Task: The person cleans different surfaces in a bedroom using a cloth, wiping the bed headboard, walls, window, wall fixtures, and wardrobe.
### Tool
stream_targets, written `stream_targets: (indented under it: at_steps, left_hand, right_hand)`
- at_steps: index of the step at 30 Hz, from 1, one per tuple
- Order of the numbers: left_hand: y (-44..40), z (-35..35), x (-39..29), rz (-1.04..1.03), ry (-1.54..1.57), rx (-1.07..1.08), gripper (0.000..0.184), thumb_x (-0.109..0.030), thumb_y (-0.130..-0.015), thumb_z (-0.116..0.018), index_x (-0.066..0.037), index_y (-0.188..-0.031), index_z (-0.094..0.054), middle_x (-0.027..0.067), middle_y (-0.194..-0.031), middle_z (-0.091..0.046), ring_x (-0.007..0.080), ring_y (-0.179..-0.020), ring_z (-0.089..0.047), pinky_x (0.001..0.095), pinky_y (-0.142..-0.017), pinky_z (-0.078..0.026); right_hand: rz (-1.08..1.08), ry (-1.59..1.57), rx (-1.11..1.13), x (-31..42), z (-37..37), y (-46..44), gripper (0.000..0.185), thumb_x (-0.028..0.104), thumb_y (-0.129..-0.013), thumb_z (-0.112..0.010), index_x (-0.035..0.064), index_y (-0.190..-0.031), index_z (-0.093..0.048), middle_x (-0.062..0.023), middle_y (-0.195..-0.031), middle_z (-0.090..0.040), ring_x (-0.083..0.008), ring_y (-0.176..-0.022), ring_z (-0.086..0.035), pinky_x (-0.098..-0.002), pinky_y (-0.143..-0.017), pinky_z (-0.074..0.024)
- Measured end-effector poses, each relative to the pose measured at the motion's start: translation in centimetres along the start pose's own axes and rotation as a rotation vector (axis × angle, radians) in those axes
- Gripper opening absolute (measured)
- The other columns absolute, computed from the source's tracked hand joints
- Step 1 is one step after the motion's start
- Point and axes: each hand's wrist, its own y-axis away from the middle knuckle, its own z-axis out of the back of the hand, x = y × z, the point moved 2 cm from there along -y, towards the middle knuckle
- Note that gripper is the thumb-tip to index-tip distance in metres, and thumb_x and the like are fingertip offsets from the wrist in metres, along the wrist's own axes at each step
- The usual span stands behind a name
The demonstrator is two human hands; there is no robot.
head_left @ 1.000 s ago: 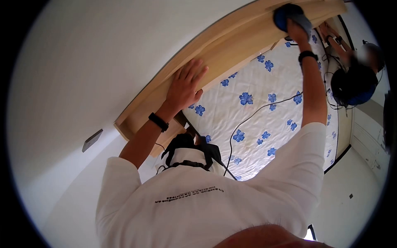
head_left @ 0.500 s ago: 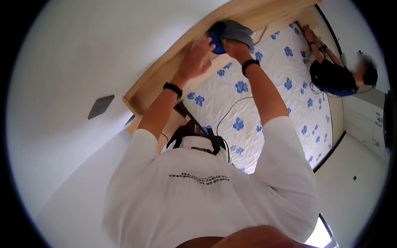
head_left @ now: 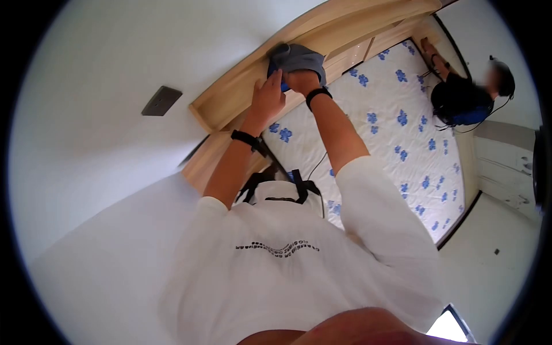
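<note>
A crumpled grey and blue cloth item (head_left: 305, 58) lies against the wooden headboard shelf (head_left: 230, 96); its exact kind is not clear. My right hand (head_left: 300, 81) is closed on its lower edge, with the fingertips hidden by the fabric. Just to the left, my left hand (head_left: 268, 100) has its fingers stretched out and pointing up at the blue part. Whether those fingertips touch the cloth I cannot tell. Both wrists wear black bands.
A mattress (head_left: 374, 155) with blue flowers stretches to the right below the headboard. Another person (head_left: 460, 100) in black leans at its far side, one arm on the bed frame. A wall socket plate (head_left: 162, 100) is at left. A dark cable lies on the mattress.
The cloth and my right hand have shifted left and slightly down in view. My left hand's fingers are closer to the cloth. The view itself has shifted, too.
</note>
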Motion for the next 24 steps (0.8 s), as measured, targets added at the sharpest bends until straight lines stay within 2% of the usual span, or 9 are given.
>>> stream_targets:
  at_steps: [3, 8, 10, 11, 14, 17, 20, 22, 24]
  left_hand:
    - [2.1, 0.4, 0.5, 0.125, -0.164, 0.125, 0.062, -0.021, -0.086, -0.054, 0.0, -0.143, -0.041, 0.0205, -0.152, -0.037, 0.0328, -0.132, -0.046, 0.0575, -0.108, -0.031]
    - [5.8, 1.3, 1.6, 0.163, -0.315, 0.09, 0.068, -0.023, -0.085, -0.056, 0.003, -0.145, -0.036, 0.0213, -0.151, -0.036, 0.0374, -0.129, -0.048, 0.0602, -0.109, -0.031]
    - [7.3, 2.1, 1.5, 0.302, -0.458, 0.082, 0.07, -0.026, -0.084, -0.057, 0.003, -0.144, -0.036, 0.0195, -0.139, -0.05, 0.04, -0.122, -0.054, 0.0608, -0.104, -0.037]
    - [7.6, 2.4, 1.5, 0.309, -0.457, 0.082, 0.07, -0.026, -0.084, -0.057, 0.003, -0.144, -0.036, 0.0195, -0.139, -0.05, 0.04, -0.122, -0.054, 0.0608, -0.104, -0.037]
    - [7.7, 3.6, 1.8, 0.412, -0.514, 0.251, 0.067, -0.029, -0.084, -0.058, 0.002, -0.141, -0.041, 0.0198, -0.119, -0.063, 0.042, -0.115, -0.059, 0.0599, -0.098, -0.041]
    - [6.9, 5.0, 2.1, 0.497, -0.441, 0.423, 0.076, -0.04, -0.081, -0.066, 0.004, -0.139, -0.043, 0.019, -0.113, -0.068, 0.0421, -0.116, -0.059, 0.0588, -0.102, -0.038]
    - [6.7, 3.8, 2.0, 0.518, -0.477, 0.66, 0.077, -0.041, -0.08, -0.066, 0.005, -0.139, -0.044, 0.0292, -0.13, -0.057, 0.0471, -0.124, -0.05, 0.059, -0.105, -0.034]
    - [7.0, 0.4, 3.1, 0.299, -0.704, 0.309, 0.078, -0.037, -0.079, -0.067, 0.009, -0.137, -0.042, 0.0401, -0.143, -0.037, 0.0542, -0.134, -0.035, 0.0621, -0.108, -0.028]
    - [6.0, -1.4, 2.5, 0.224, -0.669, 0.218, 0.078, -0.035, -0.079, -0.067, 0.011, -0.137, -0.041, 0.0435, -0.145, -0.028, 0.0567, -0.136, -0.028, 0.0633, -0.109, -0.025]
  right_hand:
    - [0.128, -0.093, -0.196, 0.0, -4.6, 0.9, 0.027, 0.033, -0.079, -0.059, 0.0084, -0.085, -0.067, -0.0164, -0.09, -0.068, -0.0365, -0.09, -0.064, -0.0472, -0.075, -0.0496]
    - [0.057, -0.204, -0.232, 5.1, -5.0, 3.3, 0.027, 0.031, -0.079, -0.059, 0.0068, -0.082, -0.071, -0.0164, -0.092, -0.069, -0.0356, -0.093, -0.065, -0.0459, -0.081, -0.0503]
    - [0.14, -0.221, -0.154, 7.5, -3.1, 4.8, 0.026, 0.03, -0.078, -0.061, 0.0066, -0.082, -0.072, -0.0155, -0.094, -0.07, -0.0346, -0.091, -0.065, -0.0442, -0.08, -0.0511]
    - [0.052, -0.248, 0.094, 8.2, -3.1, 4.4, 0.025, 0.029, -0.078, -0.062, 0.0076, -0.086, -0.073, -0.0141, -0.097, -0.071, -0.0332, -0.091, -0.066, -0.0422, -0.08, -0.0517]
    - [0.029, -0.202, 0.255, 10.0, -2.8, 4.4, 0.025, 0.027, -0.078, -0.063, 0.0077, -0.088, -0.074, -0.0132, -0.099, -0.071, -0.0316, -0.092, -0.067, -0.041, -0.082, -0.0518]
    - [0.058, -0.275, 0.227, 9.7, -3.2, 5.0, 0.023, 0.024, -0.078, -0.064, 0.0074, -0.089, -0.074, -0.0135, -0.099, -0.072, -0.0309, -0.094, -0.067, -0.0402, -0.083, -0.0518]
    - [0.042, -0.263, 0.213, 7.5, -3.2, 6.2, 0.021, 0.022, -0.077, -0.065, 0.0075, -0.09, -0.074, -0.0147, -0.101, -0.071, -0.0301, -0.095, -0.067, -0.04, -0.085, -0.0517]
    - [-0.046, -0.2, 0.18, 6.1, -4.1, 6.3, 0.018, 0.021, -0.079, -0.065, 0.0089, -0.089, -0.074, -0.0143, -0.1, -0.071, -0.0298, -0.096, -0.067, -0.0398, -0.086, -0.0515]
    - [-0.15, -0.011, -0.062, 3.6, -4.6, 6.5, 0.016, 0.021, -0.08, -0.066, 0.0103, -0.088, -0.074, -0.0129, -0.095, -0.071, -0.0293, -0.095, -0.067, -0.039, -0.085, -0.0515]
